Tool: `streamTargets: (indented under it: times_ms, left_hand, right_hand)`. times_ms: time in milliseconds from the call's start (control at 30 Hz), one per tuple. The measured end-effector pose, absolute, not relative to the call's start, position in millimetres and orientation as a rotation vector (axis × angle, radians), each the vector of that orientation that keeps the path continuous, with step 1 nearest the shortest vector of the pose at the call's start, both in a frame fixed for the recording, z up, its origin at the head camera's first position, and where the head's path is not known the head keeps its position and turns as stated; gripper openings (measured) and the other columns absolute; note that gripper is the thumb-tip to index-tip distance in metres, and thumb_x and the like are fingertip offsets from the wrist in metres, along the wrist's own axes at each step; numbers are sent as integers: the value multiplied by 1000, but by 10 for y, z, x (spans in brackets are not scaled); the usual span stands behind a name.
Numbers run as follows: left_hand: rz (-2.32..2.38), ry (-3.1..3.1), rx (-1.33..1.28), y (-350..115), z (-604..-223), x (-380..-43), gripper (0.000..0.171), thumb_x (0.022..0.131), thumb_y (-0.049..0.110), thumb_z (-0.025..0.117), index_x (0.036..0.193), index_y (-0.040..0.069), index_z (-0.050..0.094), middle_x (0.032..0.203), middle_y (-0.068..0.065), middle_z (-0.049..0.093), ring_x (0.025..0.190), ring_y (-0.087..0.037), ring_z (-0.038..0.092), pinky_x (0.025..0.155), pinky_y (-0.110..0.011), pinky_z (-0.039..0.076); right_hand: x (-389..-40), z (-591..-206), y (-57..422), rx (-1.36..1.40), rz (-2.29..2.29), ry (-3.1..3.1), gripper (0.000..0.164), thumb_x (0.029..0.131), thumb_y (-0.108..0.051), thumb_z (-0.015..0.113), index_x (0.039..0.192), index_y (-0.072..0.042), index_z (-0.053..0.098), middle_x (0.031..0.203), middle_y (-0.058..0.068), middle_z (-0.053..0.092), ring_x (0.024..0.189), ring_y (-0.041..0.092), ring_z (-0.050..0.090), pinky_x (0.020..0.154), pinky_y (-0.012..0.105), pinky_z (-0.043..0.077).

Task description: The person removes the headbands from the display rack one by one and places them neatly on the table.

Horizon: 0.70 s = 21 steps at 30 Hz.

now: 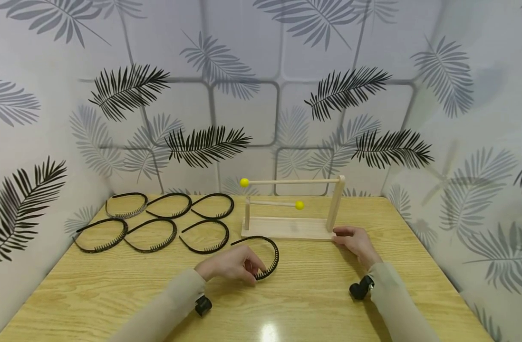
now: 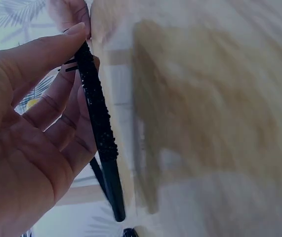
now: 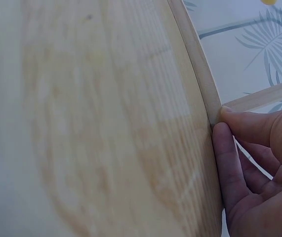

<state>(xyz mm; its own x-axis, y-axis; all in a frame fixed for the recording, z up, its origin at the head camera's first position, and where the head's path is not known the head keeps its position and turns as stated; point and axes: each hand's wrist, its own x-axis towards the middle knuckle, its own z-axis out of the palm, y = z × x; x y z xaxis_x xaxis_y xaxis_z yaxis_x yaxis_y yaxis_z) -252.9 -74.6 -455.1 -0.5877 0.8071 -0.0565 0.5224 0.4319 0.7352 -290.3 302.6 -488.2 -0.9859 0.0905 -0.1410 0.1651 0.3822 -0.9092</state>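
Note:
A black toothed headband (image 1: 276, 251) lies at the front middle of the table, and my left hand (image 1: 233, 263) pinches its near end. In the left wrist view, thumb and fingertips grip the upper end of the same dark band (image 2: 99, 108). Behind it stands a wooden rack (image 1: 286, 229) with two posts and two horizontal rods, one higher and one lower, each tipped with a yellow ball. At the rack's right front corner, my right hand (image 1: 356, 242) holds the base. The right wrist view has thumb and index finger at the base edge (image 3: 202, 69).
Several more black headbands lie in two rows on the left of the wooden table (image 1: 321, 304), among them a front one (image 1: 227, 235) close to the held one. A leaf-patterned backdrop (image 1: 244, 109) encloses the back and sides.

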Motion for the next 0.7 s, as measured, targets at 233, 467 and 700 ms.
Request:
streamTargets:
  times_ms: [233, 467, 700]
  left_hand:
    - [941, 2271, 1129, -677, -4583, -2537, 30, 81, 1, 78, 110, 0, 73, 82, -5, 70, 72, -3, 58, 66, -18, 50]
    - [924, 2362, 1074, -737, -4631, -2588, 27, 81, 6, 79, 107, 4, 74, 79, 4, 68, 70, -2, 58, 63, -18, 49]
    - [965, 2353, 1062, -809, -4633, -2612, 26, 82, 6, 79, 107, 4, 74, 78, 2, 69, 69, -4, 60, 61, -19, 49]
  right_hand:
    - [-2902, -4891, 3034, 238, -1689, 2551, 42, 94, -10, 66, 133, 3, 58, 136, 25, 54, 97, 8, 62, 82, 23, 56]
    - [-2909, -4901, 3028, 240, -1686, 2553, 42, 94, -11, 66, 133, 3, 58, 136, 24, 54, 99, 10, 62, 83, 23, 56]
    - [-2906, -4892, 3031, 225, -1687, 2554, 42, 94, -11, 65, 133, 3, 58, 137, 25, 53, 98, 9, 62, 83, 22, 56]
